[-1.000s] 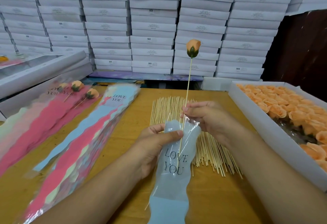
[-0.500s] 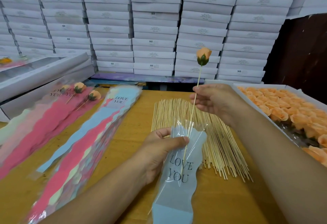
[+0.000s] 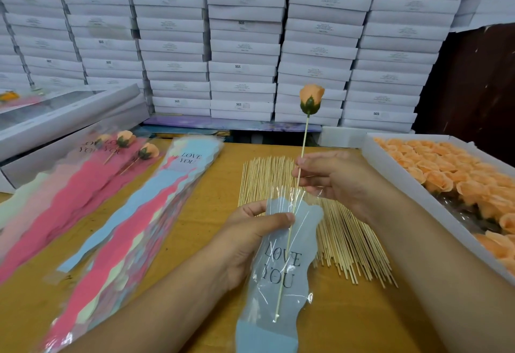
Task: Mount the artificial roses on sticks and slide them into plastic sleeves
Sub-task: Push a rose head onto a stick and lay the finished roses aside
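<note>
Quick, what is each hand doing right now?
Left hand: closed, gripping the blue plastic sleeve near its open top.
Right hand: closed, pinching the stick of the orange rose.

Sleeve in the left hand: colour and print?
Light blue sleeve with a clear top, dark "LOVE YOU" lettering; head view.

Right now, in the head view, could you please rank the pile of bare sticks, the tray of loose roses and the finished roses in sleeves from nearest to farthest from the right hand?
From the right hand:
1. Pile of bare sticks, directly beneath and beside it.
2. Tray of loose roses, on its right.
3. Finished roses in sleeves, far left across the table.
</note>
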